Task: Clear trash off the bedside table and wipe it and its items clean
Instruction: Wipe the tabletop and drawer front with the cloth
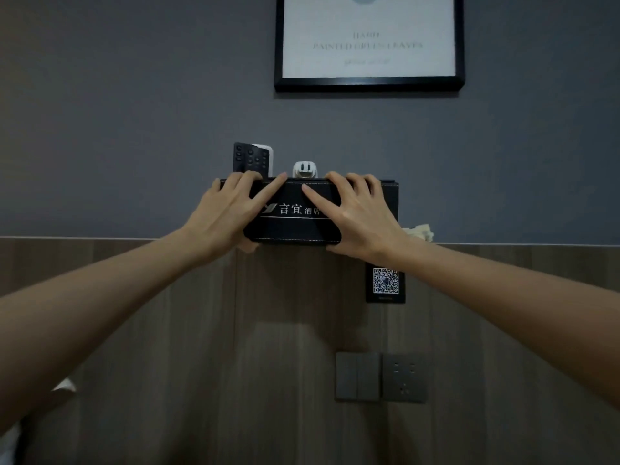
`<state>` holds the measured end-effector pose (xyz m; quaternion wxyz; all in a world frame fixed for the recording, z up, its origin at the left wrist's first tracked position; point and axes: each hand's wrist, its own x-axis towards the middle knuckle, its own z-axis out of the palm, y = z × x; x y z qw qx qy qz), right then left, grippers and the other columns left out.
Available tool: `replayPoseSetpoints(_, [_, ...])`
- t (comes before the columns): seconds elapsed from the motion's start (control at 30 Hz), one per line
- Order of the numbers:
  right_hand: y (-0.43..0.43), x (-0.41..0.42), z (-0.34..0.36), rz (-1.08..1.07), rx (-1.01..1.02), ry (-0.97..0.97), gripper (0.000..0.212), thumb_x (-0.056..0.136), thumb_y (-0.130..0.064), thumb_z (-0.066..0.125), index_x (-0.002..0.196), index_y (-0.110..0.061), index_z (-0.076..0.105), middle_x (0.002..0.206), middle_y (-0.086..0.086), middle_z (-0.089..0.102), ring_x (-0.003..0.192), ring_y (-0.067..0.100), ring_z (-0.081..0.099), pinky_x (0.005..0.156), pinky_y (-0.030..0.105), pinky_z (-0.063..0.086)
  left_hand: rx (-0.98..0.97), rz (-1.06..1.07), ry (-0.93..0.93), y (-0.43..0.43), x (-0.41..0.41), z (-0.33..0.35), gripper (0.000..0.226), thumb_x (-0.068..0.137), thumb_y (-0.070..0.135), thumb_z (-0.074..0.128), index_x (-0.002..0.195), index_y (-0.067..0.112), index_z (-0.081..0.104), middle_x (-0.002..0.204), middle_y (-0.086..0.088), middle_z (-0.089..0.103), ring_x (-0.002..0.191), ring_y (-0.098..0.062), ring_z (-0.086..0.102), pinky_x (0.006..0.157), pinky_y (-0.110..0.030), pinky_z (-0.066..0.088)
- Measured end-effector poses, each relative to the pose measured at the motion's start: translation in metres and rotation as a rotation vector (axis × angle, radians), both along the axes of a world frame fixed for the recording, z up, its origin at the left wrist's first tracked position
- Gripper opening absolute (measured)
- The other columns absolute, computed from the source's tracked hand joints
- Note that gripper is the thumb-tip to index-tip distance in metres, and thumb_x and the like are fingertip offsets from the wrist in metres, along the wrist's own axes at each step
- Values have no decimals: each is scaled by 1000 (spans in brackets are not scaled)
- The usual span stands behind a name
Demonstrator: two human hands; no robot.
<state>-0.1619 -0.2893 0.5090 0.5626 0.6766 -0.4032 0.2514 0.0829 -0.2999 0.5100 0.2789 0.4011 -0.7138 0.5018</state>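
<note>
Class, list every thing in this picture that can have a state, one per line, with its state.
Box: upright, held at ledge height by both hands.
Left hand: grips box's left end.
Right hand: grips box's right half.
Remotes: standing in the box.
Plug: pokes up behind box's rim.
Tissue: crumpled, on the ledge.
Socket: nothing plugged in.

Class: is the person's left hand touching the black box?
Touching: the head view shows the left hand gripping the black box, fingers over its top edge.
</note>
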Motion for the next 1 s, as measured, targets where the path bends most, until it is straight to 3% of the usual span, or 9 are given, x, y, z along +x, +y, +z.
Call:
replayPoseSetpoints(0.13, [1, 1, -6, -3, 4, 3, 95, 71, -52, 74, 149, -21, 32, 140, 25, 40, 122, 44, 43, 101, 57, 29, 27, 17, 5, 3, 2, -6, 117, 59, 22, 87, 154, 15, 18, 128, -24, 46, 110, -41, 49, 85, -54, 47])
replayPoseSetpoints(0.33, [-1, 6, 10, 8, -81, -19, 94, 71, -56, 74, 148, -21, 34, 138, 23, 42, 121, 43, 44, 100, 58, 31, -84, 22, 11, 0, 4, 16, 114, 63, 34, 85, 153, 15, 19, 126, -25, 47, 110, -41, 50, 87, -55, 47])
replayPoseSetpoints(0.53, [-13, 2, 6, -57, 4, 0, 91, 76, -56, 69, 150, -21, 30, 140, 24, 40, 123, 43, 42, 102, 57, 30, 32, 61, 68, -13, -7, 4, 117, 66, 31, 82, 155, 20, 8, 135, -20, 40, 120, -38, 43, 94, -53, 43])
replayPoseSetpoints(0.67, [-30, -1, -3, -74, 23, -9, 99, 70, -48, 78, 151, -21, 28, 142, 24, 39, 126, 44, 40, 106, 61, 27, 10, 84, 107, -34, -15, -9, 114, 69, 30, 81, 155, 20, 7, 138, -20, 39, 127, -37, 40, 98, -55, 40])
replayPoseSetpoints(0.73, [-39, 0, -5, -110, 41, -32, 106, 67, -46, 82, 153, -22, 23, 147, 23, 34, 130, 45, 36, 109, 65, 22, 31, 87, 151, -43, -20, -15, 111, 75, 27, 76, 155, 21, 0, 149, -20, 27, 140, -37, 25, 106, -55, 33])
replayPoseSetpoints(0.83, [-52, -1, -3, -164, 102, -54, 108, 77, -45, 75, 154, -27, 2, 159, 20, 8, 142, 47, 15, 112, 67, 7, 95, 101, 211, -53, -28, -19, 100, 88, 18, 66, 153, 22, -9, 161, -15, -2, 148, -36, -2, 115, -54, 22])
replayPoseSetpoints(0.9, [-58, -1, -4, -192, 134, -59, 104, 84, -45, 67, 153, -28, -10, 161, 17, -6, 145, 45, 1, 112, 66, 0, 98, 91, 247, -62, -34, -24, 95, 91, 13, 62, 153, 22, -10, 161, -13, -11, 148, -37, -6, 117, -53, 18])
replayPoseSetpoints(1.0, [-67, -1, -9, -199, 168, -83, 97, 90, -42, 61, 152, -28, -12, 161, 14, -13, 145, 45, -9, 111, 67, -1, 122, 103, 294, -74, -43, -31, 100, 88, 3, 63, 153, 21, -12, 160, -12, -17, 148, -39, -4, 118, -51, 16])
